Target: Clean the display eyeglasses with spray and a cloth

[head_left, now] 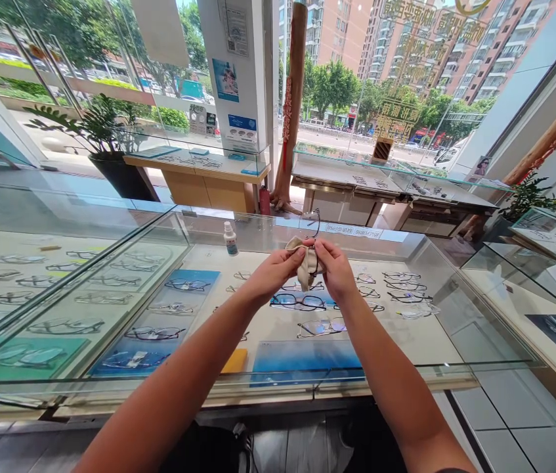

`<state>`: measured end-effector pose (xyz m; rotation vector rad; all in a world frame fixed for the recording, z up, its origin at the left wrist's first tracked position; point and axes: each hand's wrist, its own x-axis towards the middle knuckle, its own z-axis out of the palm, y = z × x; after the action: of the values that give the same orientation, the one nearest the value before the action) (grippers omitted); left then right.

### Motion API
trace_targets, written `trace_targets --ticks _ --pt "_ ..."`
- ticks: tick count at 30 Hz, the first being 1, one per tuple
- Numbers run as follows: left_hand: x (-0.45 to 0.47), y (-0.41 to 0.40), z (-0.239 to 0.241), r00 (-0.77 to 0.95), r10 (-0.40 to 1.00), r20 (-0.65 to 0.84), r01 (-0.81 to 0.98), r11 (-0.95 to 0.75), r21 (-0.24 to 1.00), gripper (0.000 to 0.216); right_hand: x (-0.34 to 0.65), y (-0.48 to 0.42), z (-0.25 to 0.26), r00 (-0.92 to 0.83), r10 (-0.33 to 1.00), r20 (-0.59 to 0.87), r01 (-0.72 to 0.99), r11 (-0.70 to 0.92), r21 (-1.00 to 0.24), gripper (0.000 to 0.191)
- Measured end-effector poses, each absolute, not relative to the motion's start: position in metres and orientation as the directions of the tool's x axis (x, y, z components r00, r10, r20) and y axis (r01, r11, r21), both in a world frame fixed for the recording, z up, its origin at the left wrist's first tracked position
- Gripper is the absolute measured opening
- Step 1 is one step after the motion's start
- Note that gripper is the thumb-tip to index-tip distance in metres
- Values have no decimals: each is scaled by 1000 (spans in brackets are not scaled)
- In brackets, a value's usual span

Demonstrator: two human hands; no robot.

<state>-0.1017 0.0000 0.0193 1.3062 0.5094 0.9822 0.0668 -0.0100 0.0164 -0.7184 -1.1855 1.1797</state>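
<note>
The left hand [278, 268] pinches a beige cloth [304, 277] between closed fingers — the right hand [336, 268], fingers closed too, grips eyeglasses [318, 226] above the glass table [262, 230].

- Two hands [335, 268], both mine
- One cloth [304, 276] I'm holding
- One pair of glasses [310, 225] I'm holding
- One white bottle [230, 239], left
- One red cylinder [264, 201], far
- Two wooden trunks [293, 92], far and right
</note>
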Motion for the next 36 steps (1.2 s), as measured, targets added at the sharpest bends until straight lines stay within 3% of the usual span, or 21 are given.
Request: trace_targets --ticks 8,16,24,36 --pt "-98 2 14 435 883 176 -314 -34 949 54 61 -13 16 -75 940 334 -263 305 -915 48" --pt "-99 -3 19 495 851 175 -314 -12 949 48 61 -12 15 -48 960 275 -310 247 -918 46" --pt "-97 -6 19 515 832 204 -308 -43 951 62 64 -12 19 2 971 239 -407 219 -887 44" --pt "-84 -3 8 201 922 330 -272 -271 923 66 47 -16 13 -1 956 294 -433 264 -862 37"
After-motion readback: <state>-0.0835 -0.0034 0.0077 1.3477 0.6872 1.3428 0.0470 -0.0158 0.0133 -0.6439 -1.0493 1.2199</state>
